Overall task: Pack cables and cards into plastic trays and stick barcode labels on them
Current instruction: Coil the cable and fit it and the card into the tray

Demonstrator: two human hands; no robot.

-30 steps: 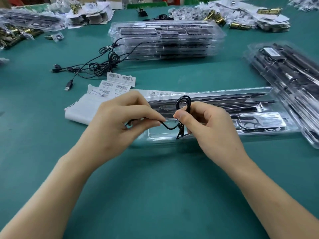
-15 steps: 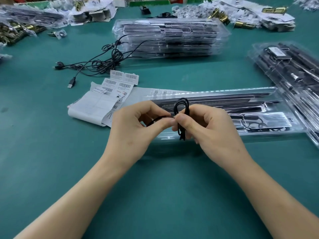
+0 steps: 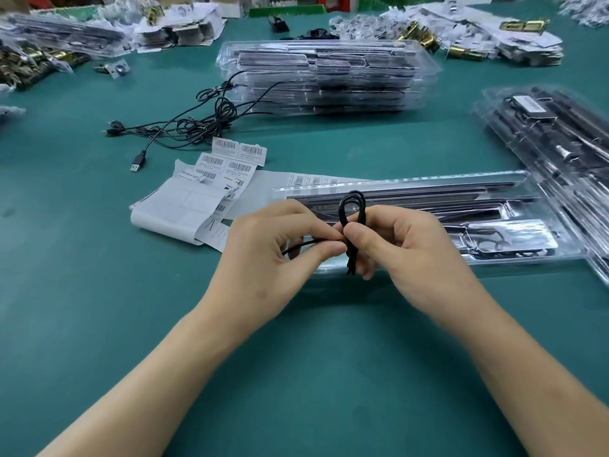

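Observation:
A thin black cable (image 3: 352, 209) is folded into a small bundle of loops. My right hand (image 3: 405, 245) pinches the bundle upright at its middle. My left hand (image 3: 273, 249) holds the cable's loose end against the bundle, fingertips touching those of the right. Both hands hover over the near edge of a long clear plastic tray (image 3: 527, 192) that holds dark strips and a card. White sheets of barcode labels (image 3: 227, 166) lie on the green table, left of the tray.
A tangle of black USB cables (image 3: 197, 123) lies behind the labels. A stack of filled clear trays (image 3: 329, 80) stands at the back centre, another stack (image 3: 560, 136) at the right. Piles of cards and brass parts (image 3: 461, 34) line the far edge.
My left hand has moved right and brought the cable's loose end up against the bundle in my right hand. The hands now touch.

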